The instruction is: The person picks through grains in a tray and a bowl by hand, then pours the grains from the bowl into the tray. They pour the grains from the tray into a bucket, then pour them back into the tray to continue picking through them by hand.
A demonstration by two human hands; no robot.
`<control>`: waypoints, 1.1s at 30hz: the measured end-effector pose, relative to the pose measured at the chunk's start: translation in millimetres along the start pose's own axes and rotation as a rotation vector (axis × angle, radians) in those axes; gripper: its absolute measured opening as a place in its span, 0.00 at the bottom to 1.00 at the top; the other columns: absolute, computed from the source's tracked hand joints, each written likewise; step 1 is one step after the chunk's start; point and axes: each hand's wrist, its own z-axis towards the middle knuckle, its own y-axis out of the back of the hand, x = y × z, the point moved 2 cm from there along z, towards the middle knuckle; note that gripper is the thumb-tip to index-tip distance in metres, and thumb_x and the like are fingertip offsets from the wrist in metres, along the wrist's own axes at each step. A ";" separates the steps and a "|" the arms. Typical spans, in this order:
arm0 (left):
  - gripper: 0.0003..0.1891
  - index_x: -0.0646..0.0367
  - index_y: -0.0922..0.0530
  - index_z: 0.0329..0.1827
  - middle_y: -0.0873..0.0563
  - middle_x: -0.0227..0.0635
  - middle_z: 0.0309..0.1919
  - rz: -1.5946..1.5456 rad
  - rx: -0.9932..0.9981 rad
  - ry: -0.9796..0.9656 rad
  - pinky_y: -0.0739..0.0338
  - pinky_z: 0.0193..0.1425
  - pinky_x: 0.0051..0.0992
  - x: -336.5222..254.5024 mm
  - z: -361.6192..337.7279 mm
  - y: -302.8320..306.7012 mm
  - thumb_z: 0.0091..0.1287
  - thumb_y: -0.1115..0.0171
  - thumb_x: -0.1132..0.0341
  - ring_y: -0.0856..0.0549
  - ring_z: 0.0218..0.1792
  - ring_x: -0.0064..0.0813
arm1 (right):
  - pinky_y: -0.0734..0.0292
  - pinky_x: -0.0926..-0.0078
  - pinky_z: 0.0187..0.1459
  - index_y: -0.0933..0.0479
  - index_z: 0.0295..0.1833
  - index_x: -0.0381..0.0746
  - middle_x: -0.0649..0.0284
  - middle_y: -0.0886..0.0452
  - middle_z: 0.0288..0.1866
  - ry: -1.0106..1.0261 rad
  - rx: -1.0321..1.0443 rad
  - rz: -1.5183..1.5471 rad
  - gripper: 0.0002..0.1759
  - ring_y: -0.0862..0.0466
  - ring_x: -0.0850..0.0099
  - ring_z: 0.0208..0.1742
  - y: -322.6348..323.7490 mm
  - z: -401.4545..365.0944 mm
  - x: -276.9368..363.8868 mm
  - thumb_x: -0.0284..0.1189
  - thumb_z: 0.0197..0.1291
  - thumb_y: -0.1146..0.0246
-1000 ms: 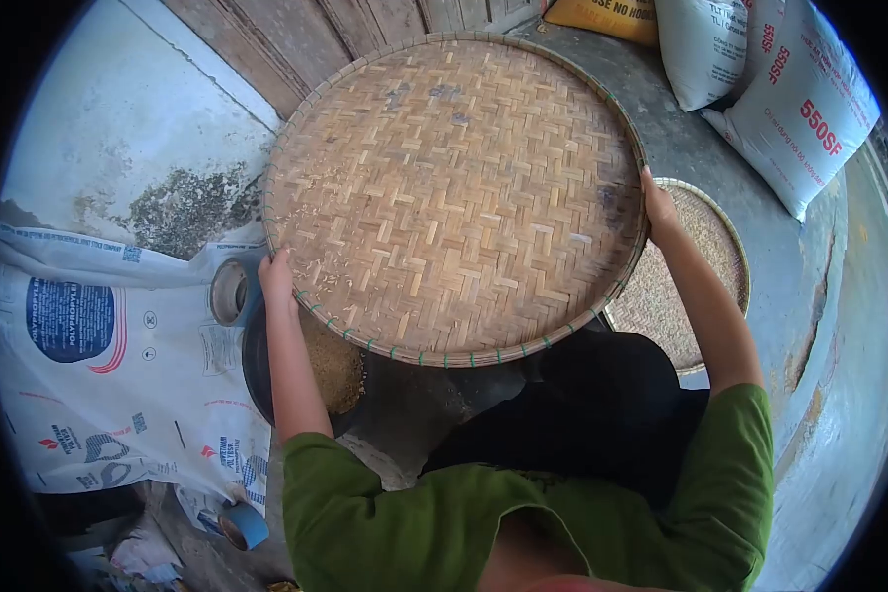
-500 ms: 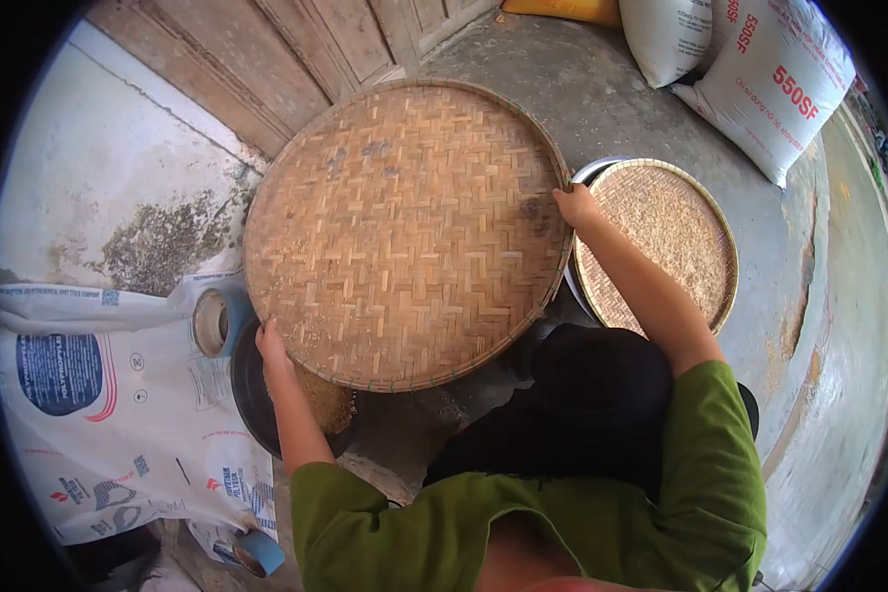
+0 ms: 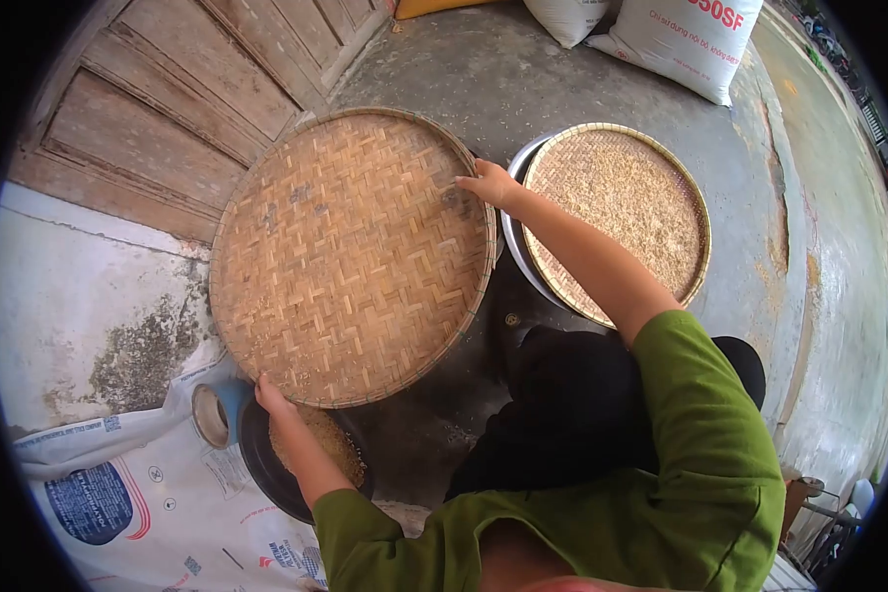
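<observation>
Bamboo tray, round, tan and woven, is between left hand and right hand, both grasping it; if one grip slips, its loose pale grains may spill onto grey floor below.

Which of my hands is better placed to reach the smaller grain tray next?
Probably your right hand: it holds the large woven tray on the side facing the smaller grain tray. Your left hand holds the roughly opposite edge, near the dark basin, so it would have farther to go.

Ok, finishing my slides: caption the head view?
Both hands grip a large woven tray near a smaller tray of grain.
</observation>
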 end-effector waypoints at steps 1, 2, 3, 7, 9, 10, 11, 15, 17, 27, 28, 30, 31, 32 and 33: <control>0.19 0.69 0.29 0.49 0.21 0.42 0.43 0.003 0.000 0.000 0.24 0.42 0.32 1.6 3.2 0.5 0.58 0.45 0.65 0.19 0.40 0.35 | 0.33 0.69 0.56 0.31 0.56 0.31 0.48 0.24 0.51 -0.007 -0.055 -0.016 0.31 0.25 0.59 0.54 -1.6 -3.4 2.1 0.40 0.51 0.38; 0.19 0.69 0.29 0.49 0.21 0.41 0.43 0.028 -0.021 0.005 0.24 0.42 0.32 5.0 4.3 0.5 0.59 0.45 0.65 0.20 0.40 0.36 | 0.33 0.69 0.56 0.31 0.55 0.33 0.50 0.24 0.51 -0.014 -0.107 -0.037 0.30 0.25 0.60 0.54 -0.5 -5.7 4.5 0.40 0.50 0.37; 0.19 0.68 0.29 0.49 0.21 0.41 0.43 0.055 -0.043 0.010 0.24 0.42 0.32 7.4 5.4 1.9 0.59 0.45 0.64 0.20 0.40 0.36 | 0.33 0.70 0.56 0.34 0.59 0.31 0.49 0.25 0.53 -0.018 -0.091 -0.019 0.34 0.25 0.59 0.55 1.0 -8.0 6.2 0.39 0.48 0.35; 0.19 0.66 0.29 0.51 0.22 0.41 0.45 0.073 -0.092 0.028 0.24 0.43 0.33 0.4 -8.3 -9.5 0.60 0.46 0.64 0.20 0.41 0.36 | 0.36 0.71 0.60 0.44 0.64 0.27 0.45 0.31 0.59 -0.057 -0.123 0.041 0.45 0.30 0.58 0.60 -6.9 14.0 -33.5 0.42 0.47 0.34; 0.20 0.64 0.30 0.53 0.23 0.41 0.48 -0.111 0.043 0.128 0.25 0.47 0.36 12.4 1.8 -2.7 0.60 0.45 0.62 0.21 0.46 0.38 | 0.37 0.70 0.61 0.43 0.64 0.27 0.45 0.33 0.60 -0.096 -0.136 0.043 0.45 0.31 0.57 0.61 -8.1 13.8 -42.8 0.42 0.47 0.34; 0.20 0.64 0.30 0.53 0.23 0.41 0.48 -0.118 0.027 0.134 0.25 0.47 0.36 9.8 -2.3 -3.3 0.60 0.45 0.62 0.21 0.46 0.38 | 0.38 0.70 0.62 0.43 0.64 0.28 0.44 0.34 0.61 -0.129 -0.147 0.046 0.45 0.32 0.57 0.62 -8.9 15.5 -46.9 0.43 0.47 0.34; 0.21 0.63 0.30 0.55 0.23 0.42 0.49 -0.206 0.121 0.260 0.26 0.49 0.38 7.0 -6.4 -13.2 0.60 0.44 0.62 0.22 0.48 0.38 | 0.32 0.70 0.56 0.43 0.65 0.29 0.45 0.33 0.60 -0.119 -0.150 0.050 0.44 0.28 0.59 0.59 -13.6 28.3 -63.5 0.42 0.48 0.35; 0.23 0.62 0.32 0.57 0.25 0.43 0.52 -0.112 0.170 0.420 0.30 0.54 0.41 -9.5 -15.7 -12.4 0.59 0.43 0.62 0.25 0.52 0.41 | 0.25 0.74 0.43 0.39 0.63 0.30 0.53 0.30 0.57 -0.225 -0.230 0.280 0.36 0.24 0.66 0.49 -8.9 11.5 -49.7 0.36 0.52 0.36; 0.23 0.63 0.33 0.57 0.25 0.44 0.52 -0.177 0.207 0.394 0.30 0.54 0.42 0.0 -7.5 1.0 0.59 0.44 0.63 0.25 0.52 0.42 | 0.25 0.74 0.41 0.34 0.58 0.30 0.55 0.27 0.52 -0.202 -0.234 0.475 0.30 0.25 0.68 0.49 -5.7 22.3 -75.1 0.35 0.53 0.36; 0.24 0.64 0.37 0.61 0.27 0.43 0.55 -0.490 0.330 0.445 0.31 0.57 0.39 20.3 -54.2 9.7 0.63 0.49 0.61 0.27 0.55 0.40 | 0.40 0.60 0.63 0.42 0.65 0.38 0.55 0.36 0.64 -0.217 0.223 0.960 0.35 0.35 0.58 0.64 -73.0 -72.6 -33.1 0.49 0.59 0.46; 0.26 0.64 0.37 0.62 0.27 0.41 0.56 -0.490 0.326 0.429 0.31 0.57 0.37 9.4 -65.4 11.5 0.65 0.49 0.58 0.27 0.56 0.38 | 0.37 0.60 0.61 0.40 0.63 0.36 0.54 0.34 0.62 -0.272 0.190 0.889 0.33 0.33 0.58 0.61 -72.0 -73.6 -43.0 0.42 0.57 0.44; 0.25 0.63 0.33 0.58 0.25 0.41 0.54 -0.515 0.265 0.401 0.32 0.58 0.37 11.0 -70.0 27.8 0.66 0.51 0.54 0.26 0.54 0.37 | 0.32 0.61 0.57 0.36 0.58 0.34 0.54 0.28 0.53 -0.262 0.160 0.882 0.28 0.27 0.59 0.54 -68.6 -78.4 -33.7 0.30 0.50 0.45; 0.24 0.64 0.32 0.57 0.26 0.42 0.55 -0.281 0.209 0.398 0.33 0.58 0.36 3.0 -79.0 38.4 0.65 0.49 0.54 0.27 0.55 0.36 | 0.31 0.62 0.55 0.36 0.57 0.34 0.55 0.28 0.52 -0.248 0.155 0.873 0.28 0.27 0.59 0.52 -67.0 -77.9 -36.1 0.29 0.48 0.45; 0.24 0.64 0.31 0.55 0.27 0.42 0.55 -0.059 0.169 0.382 0.33 0.59 0.35 -0.7 -83.9 50.9 0.65 0.48 0.54 0.27 0.56 0.35 | 0.31 0.62 0.54 0.36 0.57 0.33 0.55 0.28 0.51 -0.207 0.141 0.870 0.28 0.27 0.59 0.51 -65.4 -82.2 -34.4 0.28 0.46 0.46; 0.23 0.63 0.29 0.52 0.29 0.47 0.55 0.311 0.013 0.163 0.34 0.59 0.35 -4.9 -88.8 76.8 0.62 0.44 0.53 0.29 0.57 0.37 | 0.30 0.62 0.53 0.35 0.56 0.33 0.55 0.28 0.50 -0.170 0.160 0.866 0.28 0.27 0.59 0.50 -63.0 -83.7 -30.0 0.28 0.46 0.46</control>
